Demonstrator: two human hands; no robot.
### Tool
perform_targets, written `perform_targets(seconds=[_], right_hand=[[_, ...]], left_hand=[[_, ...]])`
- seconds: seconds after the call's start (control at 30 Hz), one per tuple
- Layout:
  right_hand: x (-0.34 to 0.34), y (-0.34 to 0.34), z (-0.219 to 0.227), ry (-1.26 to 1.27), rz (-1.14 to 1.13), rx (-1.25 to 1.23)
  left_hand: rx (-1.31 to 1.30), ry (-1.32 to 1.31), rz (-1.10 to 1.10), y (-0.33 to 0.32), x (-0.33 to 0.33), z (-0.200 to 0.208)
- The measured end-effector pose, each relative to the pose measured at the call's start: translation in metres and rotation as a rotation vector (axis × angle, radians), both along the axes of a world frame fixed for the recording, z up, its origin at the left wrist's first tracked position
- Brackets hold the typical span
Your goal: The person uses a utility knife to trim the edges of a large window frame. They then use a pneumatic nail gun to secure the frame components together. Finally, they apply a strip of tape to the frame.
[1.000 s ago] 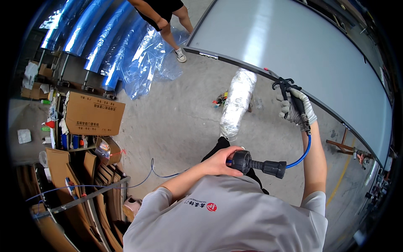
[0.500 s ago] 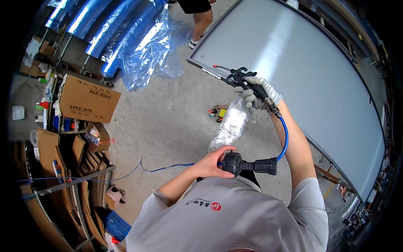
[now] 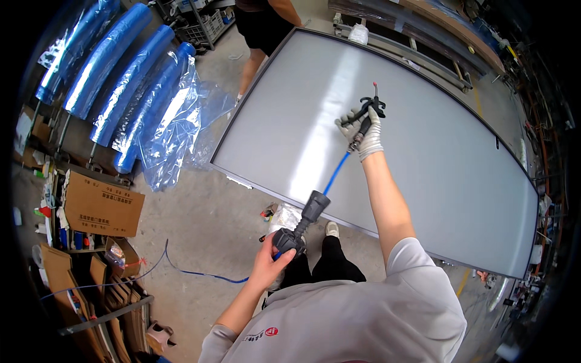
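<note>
My gloved right hand (image 3: 371,136) grips a black air blow gun (image 3: 374,105) by its handle, out over a large grey framed panel (image 3: 436,181). The gun's thin nozzle has a red tip and points away from me. A blue air hose (image 3: 336,174) runs from its metal coupling back to a black hose fitting (image 3: 312,209) with a ribbed neck. Bare, my left hand (image 3: 266,264) is closed around the fitting's wide round end. Behind it lies a bundle in clear plastic wrap (image 3: 285,216), partly hidden, near the panel's front edge.
Rolls of blue film (image 3: 109,60) hang on a rack at far left, a loose sheet trailing down. Cardboard (image 3: 103,206) stands at the left. The hose (image 3: 206,274) trails across the floor. Another person's leg (image 3: 251,69) shows beside the panel's far left corner.
My right hand has carried the blow gun forward over the panel, and its nozzle has swung from leftward to away from me. The black fitting has turned from level to slanting. The view has shifted.
</note>
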State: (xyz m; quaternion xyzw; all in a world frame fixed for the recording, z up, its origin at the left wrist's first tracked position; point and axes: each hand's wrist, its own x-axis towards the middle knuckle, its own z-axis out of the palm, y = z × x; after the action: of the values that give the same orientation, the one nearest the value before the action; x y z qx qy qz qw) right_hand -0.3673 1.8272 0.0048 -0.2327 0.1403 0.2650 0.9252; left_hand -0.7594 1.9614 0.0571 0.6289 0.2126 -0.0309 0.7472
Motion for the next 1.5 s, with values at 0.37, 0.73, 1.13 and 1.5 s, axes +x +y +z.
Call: perform_targets(seconds=[0.37,0.73,1.13,1.5], right_hand=[[0.072,-0.148,-0.048,0.037,-0.435,-0.219],[0.032,-0.047,-0.014,-0.085,0.91,-0.256],[-0.142,-0.203,0.015,0.027,0.25,-0.014],[-0.381,-0.382,0.049,0.133,-0.755,-0.341]], left_hand=[[0.069,0.101,-0.093,-0.071,0.108,0.004],[0.237,0.211,-0.114,-0.066,0.081,-0.006],[-0.049,0.117,-0.633,-0.035,0.061,0.006],[-0.167,0.115,-1.078,-0.109,0.055,-0.008]])
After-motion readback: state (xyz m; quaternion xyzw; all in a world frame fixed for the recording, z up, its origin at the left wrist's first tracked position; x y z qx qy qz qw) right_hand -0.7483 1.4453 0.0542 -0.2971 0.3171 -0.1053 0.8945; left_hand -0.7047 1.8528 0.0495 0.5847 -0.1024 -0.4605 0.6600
